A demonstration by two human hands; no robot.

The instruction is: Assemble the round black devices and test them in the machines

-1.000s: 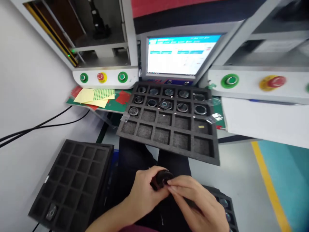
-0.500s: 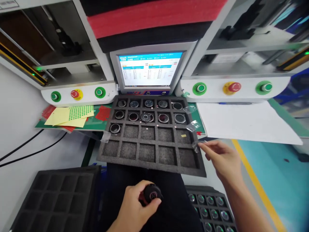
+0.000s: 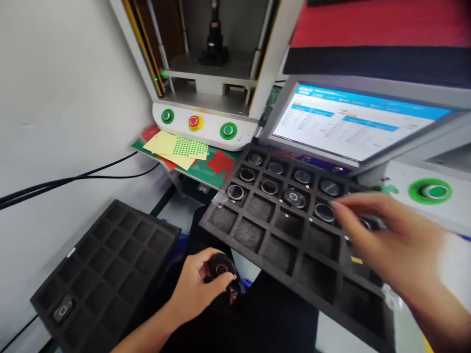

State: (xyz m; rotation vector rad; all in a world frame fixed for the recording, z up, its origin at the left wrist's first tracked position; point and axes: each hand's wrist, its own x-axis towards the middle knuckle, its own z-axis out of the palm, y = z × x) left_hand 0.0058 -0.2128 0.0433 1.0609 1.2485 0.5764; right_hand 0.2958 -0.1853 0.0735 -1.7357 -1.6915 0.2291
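My left hand (image 3: 196,282) is closed round a round black watch case (image 3: 222,267), its back with small contacts facing up, low in front of my lap. Blurred by motion, my right hand (image 3: 393,240) hangs over the right part of a black foam tray (image 3: 283,279). Its thumb and forefinger tips are beside a round watch case (image 3: 324,212) in that tray; whether they grip anything cannot be made out. Several watch cases fill the tray's far rows, most glass side up. One watch case (image 3: 294,197) shows its back. Part of the tray is hidden behind my right hand.
Another foam tray (image 3: 121,250) at the lower left holds one dark watch part (image 3: 64,309). Yellow sticker sheets (image 3: 176,149) lie by a press machine (image 3: 206,122) with buttons. A monitor (image 3: 353,122) stands behind the near tray. Black cables (image 3: 91,175) run along the left wall.
The view has swung left. My right hand has gone from the clear tape at the tray's right edge to above its watch cases. My left hand still holds the watch case.
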